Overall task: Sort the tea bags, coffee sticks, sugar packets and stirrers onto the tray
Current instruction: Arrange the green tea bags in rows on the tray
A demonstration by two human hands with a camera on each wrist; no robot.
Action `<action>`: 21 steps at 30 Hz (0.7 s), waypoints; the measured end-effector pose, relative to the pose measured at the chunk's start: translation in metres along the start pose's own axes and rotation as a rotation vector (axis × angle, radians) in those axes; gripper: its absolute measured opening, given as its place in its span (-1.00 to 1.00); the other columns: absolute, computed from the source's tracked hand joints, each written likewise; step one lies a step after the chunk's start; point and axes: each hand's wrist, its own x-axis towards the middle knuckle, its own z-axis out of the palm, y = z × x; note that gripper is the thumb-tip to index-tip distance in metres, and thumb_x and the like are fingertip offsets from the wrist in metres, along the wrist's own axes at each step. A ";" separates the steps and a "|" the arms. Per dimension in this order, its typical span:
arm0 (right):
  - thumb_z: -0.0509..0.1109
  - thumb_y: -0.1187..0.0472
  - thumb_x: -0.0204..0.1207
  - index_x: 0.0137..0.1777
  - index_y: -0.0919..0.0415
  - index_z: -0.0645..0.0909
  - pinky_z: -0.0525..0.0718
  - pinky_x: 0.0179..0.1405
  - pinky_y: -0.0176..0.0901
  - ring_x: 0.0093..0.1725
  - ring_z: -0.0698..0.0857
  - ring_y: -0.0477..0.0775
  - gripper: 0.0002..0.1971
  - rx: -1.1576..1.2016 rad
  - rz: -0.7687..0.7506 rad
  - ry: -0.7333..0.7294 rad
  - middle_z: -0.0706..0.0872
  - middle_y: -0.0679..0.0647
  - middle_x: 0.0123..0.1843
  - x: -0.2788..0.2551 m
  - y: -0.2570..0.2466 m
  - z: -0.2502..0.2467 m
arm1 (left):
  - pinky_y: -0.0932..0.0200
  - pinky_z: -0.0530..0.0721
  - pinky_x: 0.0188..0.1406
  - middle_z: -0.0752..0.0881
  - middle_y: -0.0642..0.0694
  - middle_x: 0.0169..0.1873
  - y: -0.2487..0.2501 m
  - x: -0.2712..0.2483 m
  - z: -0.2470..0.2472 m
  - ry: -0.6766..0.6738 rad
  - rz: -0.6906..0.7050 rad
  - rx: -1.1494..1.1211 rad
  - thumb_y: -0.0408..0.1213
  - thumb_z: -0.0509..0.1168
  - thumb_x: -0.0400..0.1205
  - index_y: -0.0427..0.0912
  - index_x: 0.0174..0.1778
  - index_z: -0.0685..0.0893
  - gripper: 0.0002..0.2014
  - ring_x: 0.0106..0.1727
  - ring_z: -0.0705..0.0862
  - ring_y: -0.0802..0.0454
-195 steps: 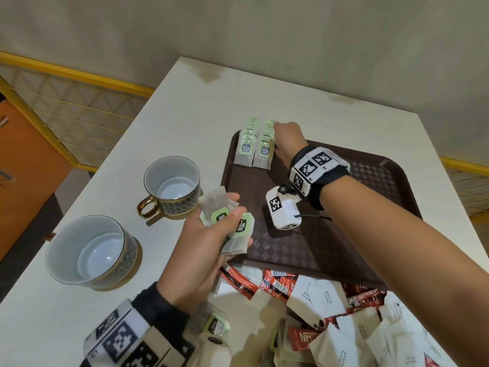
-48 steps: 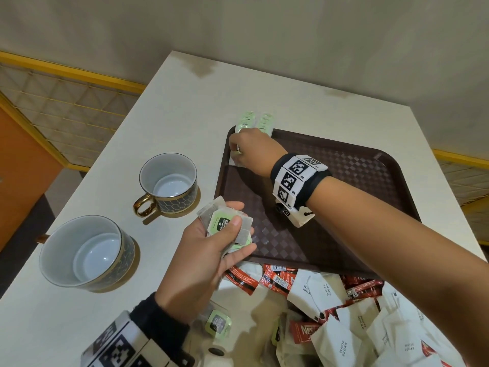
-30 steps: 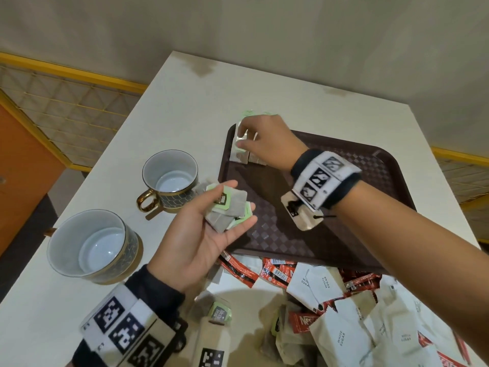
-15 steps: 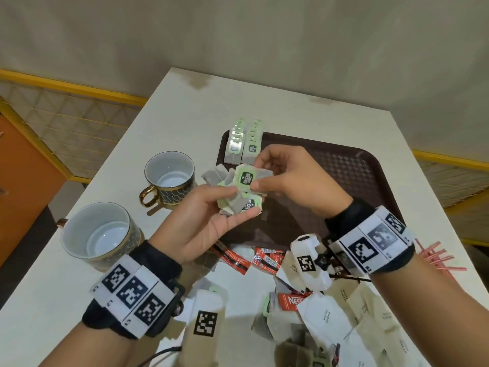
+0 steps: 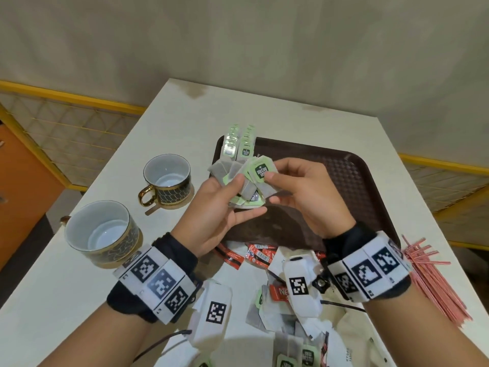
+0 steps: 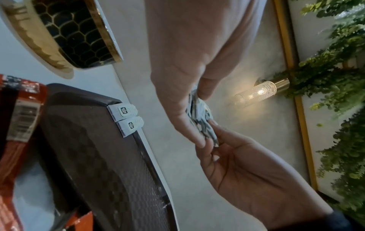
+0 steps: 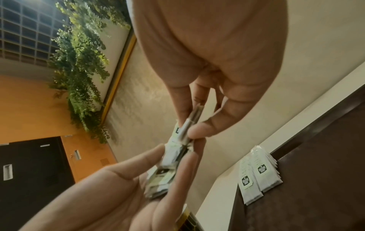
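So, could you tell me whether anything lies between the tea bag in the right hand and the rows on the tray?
Nothing visible: the right hand pinches a tea bag just short of the rows; tray floor bare.

Left hand holds tea bags; right hand pinches top tea bag.
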 end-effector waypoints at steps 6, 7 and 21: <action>0.45 0.34 0.55 0.01 0.37 0.75 0.74 -0.38 -0.25 -0.18 0.84 0.11 -0.89 -0.099 -0.051 0.039 0.85 0.19 -0.12 0.003 0.008 -0.003 | -0.05 0.80 0.03 0.76 -0.10 0.24 -0.008 -0.001 -0.003 0.012 0.025 0.134 -0.26 0.24 0.71 -0.03 0.45 0.52 -0.64 0.25 0.74 -0.05; 0.45 0.35 0.54 -0.01 0.37 0.75 0.71 -0.39 -0.28 -0.20 0.84 0.07 -0.90 -0.113 -0.048 0.019 0.85 0.17 -0.12 0.004 0.008 -0.005 | -0.04 0.81 0.01 0.76 -0.11 0.23 -0.010 -0.001 -0.006 0.035 0.022 0.143 -0.28 0.25 0.70 -0.06 0.43 0.53 -0.65 0.24 0.75 -0.07; 0.58 0.42 0.40 -0.08 0.47 0.73 0.75 -0.35 -0.19 -0.24 0.75 0.11 -0.85 -0.343 0.068 0.082 0.77 0.31 -0.15 0.135 0.012 0.012 | 0.01 0.83 -0.14 0.82 -0.19 0.07 -0.014 0.005 -0.044 0.333 -0.002 0.020 -0.33 0.18 0.74 -0.26 0.34 0.60 -0.73 0.06 0.82 -0.08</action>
